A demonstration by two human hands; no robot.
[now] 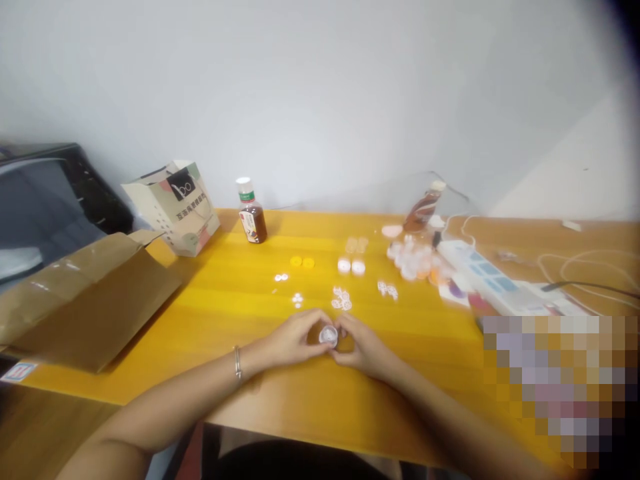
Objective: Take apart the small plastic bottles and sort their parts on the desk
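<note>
Head view: left hand (300, 339) and right hand (364, 348) meet at a small clear round cup-like piece (329, 335)

Yellow-brown wooden table (210, 337), against a pale wall. Brown cardboard box (135, 303), flaps up, at far left; cream printed paper bag (183, 210) upright behind it. Hands near the front edge, centre: left, with a silvery bracelet (237, 363) on the wrist, pinches the cup-like piece between thumb and fingers. Right is curled in a narrow loop, fingertips at the piece's right side; blurry, so can't tell if it grips too. Piece sits between the two hands.

Long white strip with pale-blue panels (480, 267) on the right. Clear bottle with dark liquid, white cap (254, 223) upright near the bag; second bottle with brown liquid (425, 208) back right, looks tilted. Heap of whitish round pieces (411, 259) just in front of that one.

Smaller stuff beyond the hands: two white round pieces (344, 266) side by side, two yellow round pieces (296, 261) to their left, a cluster of white ring-like bits (341, 300) nearer the hands, tiny white dots (297, 298) left of the cluster.
</note>
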